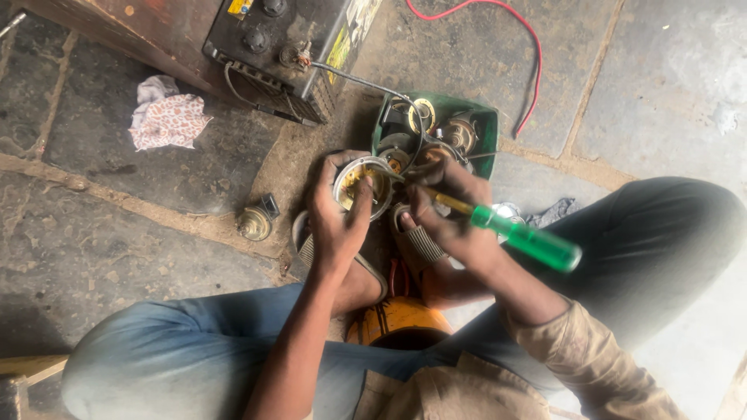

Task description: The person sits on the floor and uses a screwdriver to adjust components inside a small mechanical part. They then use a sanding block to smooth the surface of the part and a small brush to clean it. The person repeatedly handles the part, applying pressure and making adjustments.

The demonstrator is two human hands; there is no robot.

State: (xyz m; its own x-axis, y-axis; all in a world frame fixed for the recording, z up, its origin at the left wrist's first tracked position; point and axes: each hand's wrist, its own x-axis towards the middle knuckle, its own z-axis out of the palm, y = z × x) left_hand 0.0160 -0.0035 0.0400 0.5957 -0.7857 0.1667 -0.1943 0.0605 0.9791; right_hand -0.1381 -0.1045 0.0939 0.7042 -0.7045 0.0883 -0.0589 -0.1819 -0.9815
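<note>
Now the left hand [336, 225] wraps its fingers around a round lamp [362, 185]. Right hand [451, 218] fingers pinch a green screwdriver [513, 235], tip at the lamp's rim.

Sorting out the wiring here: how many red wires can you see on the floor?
1. A single red wire curves across the stone floor at upper right, ending beside the green tray. Its upper end leaves the picture, so more may be hidden.

Head cam, steep downward, close over lap & stone floor [117, 163].
</note>
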